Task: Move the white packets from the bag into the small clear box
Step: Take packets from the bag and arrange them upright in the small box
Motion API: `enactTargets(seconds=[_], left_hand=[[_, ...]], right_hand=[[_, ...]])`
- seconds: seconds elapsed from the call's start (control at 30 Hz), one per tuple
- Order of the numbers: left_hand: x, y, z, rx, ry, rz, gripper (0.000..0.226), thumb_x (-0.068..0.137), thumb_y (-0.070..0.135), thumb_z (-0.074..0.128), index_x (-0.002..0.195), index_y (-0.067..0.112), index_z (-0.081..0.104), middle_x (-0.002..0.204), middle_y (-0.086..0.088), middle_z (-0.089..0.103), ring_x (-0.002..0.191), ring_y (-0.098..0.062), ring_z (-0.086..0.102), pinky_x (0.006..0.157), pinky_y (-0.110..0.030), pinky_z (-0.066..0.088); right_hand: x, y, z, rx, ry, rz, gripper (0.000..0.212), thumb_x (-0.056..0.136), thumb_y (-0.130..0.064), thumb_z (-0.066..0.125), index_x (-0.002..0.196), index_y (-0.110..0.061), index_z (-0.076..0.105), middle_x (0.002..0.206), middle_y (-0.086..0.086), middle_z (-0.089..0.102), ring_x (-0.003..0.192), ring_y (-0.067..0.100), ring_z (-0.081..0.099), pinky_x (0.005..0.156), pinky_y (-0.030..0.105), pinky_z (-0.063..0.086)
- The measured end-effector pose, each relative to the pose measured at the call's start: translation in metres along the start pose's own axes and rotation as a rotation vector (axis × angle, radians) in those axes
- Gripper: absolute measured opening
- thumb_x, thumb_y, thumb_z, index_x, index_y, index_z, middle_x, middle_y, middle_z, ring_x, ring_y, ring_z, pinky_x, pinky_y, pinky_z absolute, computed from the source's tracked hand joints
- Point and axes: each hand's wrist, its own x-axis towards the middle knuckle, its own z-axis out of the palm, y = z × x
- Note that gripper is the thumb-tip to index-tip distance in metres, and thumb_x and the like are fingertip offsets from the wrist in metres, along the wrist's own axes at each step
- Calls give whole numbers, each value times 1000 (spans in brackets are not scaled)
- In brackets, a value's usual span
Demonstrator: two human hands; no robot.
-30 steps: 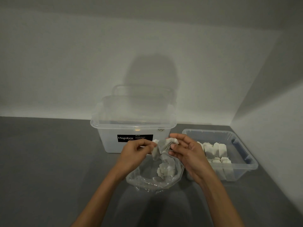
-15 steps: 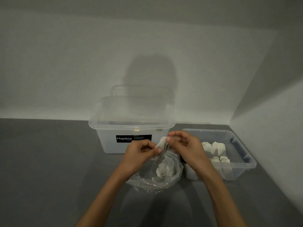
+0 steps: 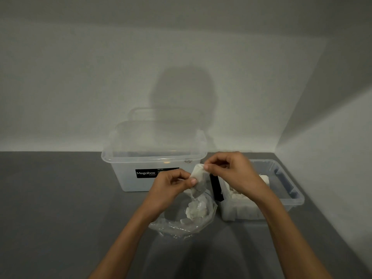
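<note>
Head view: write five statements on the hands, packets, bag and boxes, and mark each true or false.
1. The left hand and the right hand both pinch one white packet. True.
2. The small clear box stands right of the bag. True.
3. The small clear box is empty. False: white packets lie in it.
4. The Megabox box stands right of the small clear box. False: the Megabox box stands left of it.
5. Loose packets lie in the bag. True.
</note>
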Motion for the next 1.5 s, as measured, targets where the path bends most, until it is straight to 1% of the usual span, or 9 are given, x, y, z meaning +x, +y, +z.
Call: enactTargets(seconds=[0.27,0.4,0.57,0.7,0.8,1.03,1.23,1.4,1.5], left_hand=[[19,19,49,19,-80,50,25,79,14,75,103,9,72,94,-7,75,90,-26,70,86,-32,56],[38,34,76,23,-78,67,20,82,19,72,99,8,73,92,-5,75,89,-19,70,83,-22,55],[78,38,104,238,14,117,9,81,15,74,90,14,75,88,1,74,85,-15,68,83,-27,56],[106,28,136,387,15,101,22,85,16,70,105,19,65,86,-3,69,76,-10,62,70,-20,53],[126,10,164,516,-47,75,14,85,16,69,99,18,70,83,1,69,75,-7,62,73,-22,51],[165,-35,218,595,-195,-108,9,84,7,67,92,3,70,85,-11,70,79,-20,66,81,-36,56],[188,-73,241,694,-147,-192,8,84,10,69,91,7,69,92,-9,69,80,-14,59,73,-24,48],[189,-89,244,847,-44,-178,3,87,17,63,84,18,64,88,-1,65,84,-20,63,80,-38,56],[187,-91,244,1012,-34,-148,9,91,27,59,93,19,60,94,-4,65,85,-22,63,78,-38,55]], right_hand=[[0,-9,-55,-321,-33,-185,5,83,-27,72,87,-26,74,82,-13,67,78,-2,60,70,7,44],[3,4,-94,-259,49,-149,6,87,-19,67,90,-17,72,82,-8,71,75,0,66,72,9,50],[8,42,-141,-314,116,-94,8,88,-13,66,89,-18,72,78,-8,70,67,0,64,65,4,46],[17,88,-156,-443,58,-34,12,90,-10,63,91,-16,73,77,-5,66,70,2,61,70,14,48],[23,121,-161,-553,19,9,12,88,-13,62,86,-19,71,80,-1,68,77,14,64,76,31,53],[30,166,-167,-533,-39,63,19,87,-1,55,90,-7,73,91,6,71,75,10,57,67,12,41],[36,189,-168,-519,-103,86,25,88,3,48,89,-5,71,92,7,70,82,17,63,76,27,53],[43,198,-163,-517,-160,112,29,87,6,44,88,-6,71,90,7,69,79,18,64,73,28,54],[49,200,-156,-556,-199,120,26,86,7,44,83,-7,66,89,8,64,79,23,63,71,32,55]])
